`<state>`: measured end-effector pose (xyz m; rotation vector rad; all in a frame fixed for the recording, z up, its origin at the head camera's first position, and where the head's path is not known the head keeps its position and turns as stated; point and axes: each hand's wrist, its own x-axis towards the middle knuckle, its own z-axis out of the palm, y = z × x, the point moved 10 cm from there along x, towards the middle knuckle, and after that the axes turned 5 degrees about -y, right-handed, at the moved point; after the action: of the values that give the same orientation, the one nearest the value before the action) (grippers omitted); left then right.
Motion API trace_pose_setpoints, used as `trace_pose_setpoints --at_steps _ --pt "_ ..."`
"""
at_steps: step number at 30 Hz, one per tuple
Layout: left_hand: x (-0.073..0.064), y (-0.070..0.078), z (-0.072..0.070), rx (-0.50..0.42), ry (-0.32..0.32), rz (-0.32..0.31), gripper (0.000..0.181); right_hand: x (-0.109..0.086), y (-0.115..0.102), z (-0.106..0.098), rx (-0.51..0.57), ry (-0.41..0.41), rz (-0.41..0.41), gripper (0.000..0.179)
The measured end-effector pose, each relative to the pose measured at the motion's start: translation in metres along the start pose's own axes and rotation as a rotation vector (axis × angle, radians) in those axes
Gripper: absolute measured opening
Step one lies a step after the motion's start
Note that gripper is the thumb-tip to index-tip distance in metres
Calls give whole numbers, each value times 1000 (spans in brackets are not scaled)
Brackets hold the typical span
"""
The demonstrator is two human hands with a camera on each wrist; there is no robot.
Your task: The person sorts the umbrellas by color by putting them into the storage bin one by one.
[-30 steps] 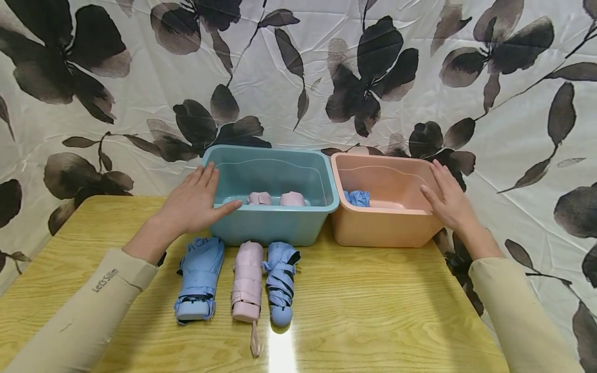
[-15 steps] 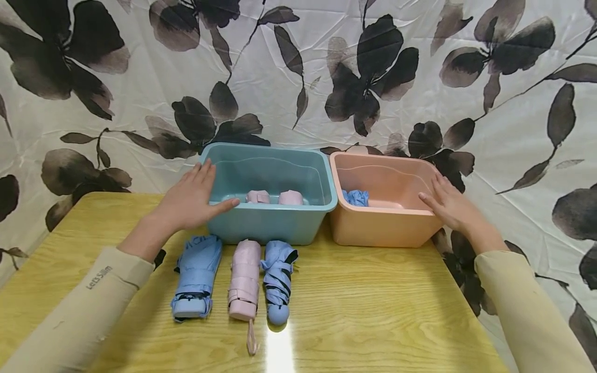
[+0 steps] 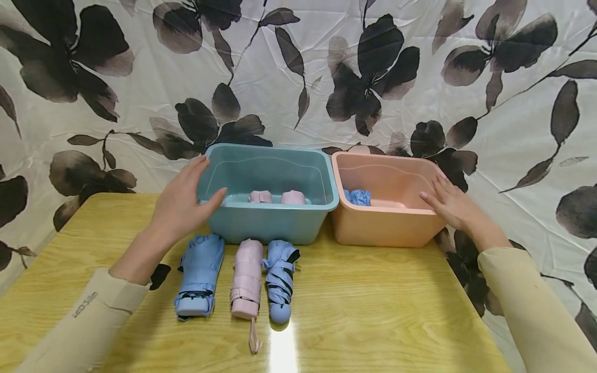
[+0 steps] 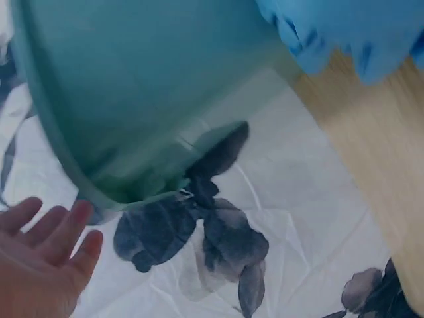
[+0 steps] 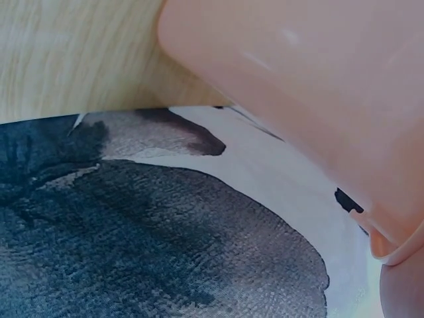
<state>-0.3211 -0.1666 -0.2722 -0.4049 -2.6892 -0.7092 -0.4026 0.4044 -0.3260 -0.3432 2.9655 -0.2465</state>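
Observation:
My left hand (image 3: 179, 204) is beside the left end of the teal bin (image 3: 268, 225), thumb and fingers spread. In the left wrist view its relaxed fingers (image 4: 63, 242) lie just off the bin's rim. At the peach bin (image 3: 387, 230), my right hand (image 3: 454, 207) rests on the right end of the rim with straight fingers. Two pink rolled items (image 3: 292, 197) lie in the teal bin, and a crumpled blue bundle (image 3: 359, 197) in the peach one. In front lie a wide blue folded umbrella (image 3: 199, 272), a pink folded umbrella (image 3: 247, 277) and a slimmer blue folded umbrella (image 3: 280, 280).
Both bins stand side by side at the back of the wooden table (image 3: 373, 305). Behind them hangs a white cloth (image 3: 289, 62) with dark flowers, which also drops past the table's right edge. The pink umbrella's strap loop (image 3: 253, 336) points toward the front.
My left hand has drawn slightly left, away from the teal bin's rim, and its thumb is raised more. The right hand stays on the peach bin; bins and umbrellas keep their places.

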Motion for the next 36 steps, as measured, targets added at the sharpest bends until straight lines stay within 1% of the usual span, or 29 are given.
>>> trace_pose_setpoints --at_steps 3,5,6,8,10,12,14,17,20,24,26,28,32,36 --pt "-21 1 -14 -168 143 -6 55 -1 -1 1 -5 -11 1 91" --pt "-35 -2 -19 -247 208 -10 45 -1 -1 1 -11 -10 1 91" --pt "-42 -5 -20 -278 229 -17 41 -1 -1 0 -14 -7 -1 91" --pt "-54 -12 -17 -315 250 -36 37 -1 -1 0 -8 9 -12 90" --pt "-66 -21 -10 -327 243 -66 35 -1 -1 -1 3 28 -25 89" --pt "-75 -32 0 -329 214 -92 36 -1 -2 -3 13 48 -38 88" --pt "-83 -41 11 -312 161 -107 37 -1 -1 -4 21 55 -42 88" --pt "-93 -53 29 -263 63 -125 39 -1 0 -4 21 47 -38 89" --pt "-98 -63 43 -221 -45 -148 43 -1 1 -3 22 42 -35 89" --pt "-102 -71 60 -177 -176 -177 52 -1 1 -2 22 40 -28 90" --pt "-102 -73 68 -147 -235 -176 59 -1 2 -2 19 33 -24 90" --pt "-102 -74 75 -114 -283 -160 67 0 2 -1 10 26 -22 89" --pt "-100 -73 85 -83 -344 -115 79 0 2 0 6 20 -23 88" --pt "-98 -74 94 -74 -399 -109 89 0 0 -1 6 24 -26 88"
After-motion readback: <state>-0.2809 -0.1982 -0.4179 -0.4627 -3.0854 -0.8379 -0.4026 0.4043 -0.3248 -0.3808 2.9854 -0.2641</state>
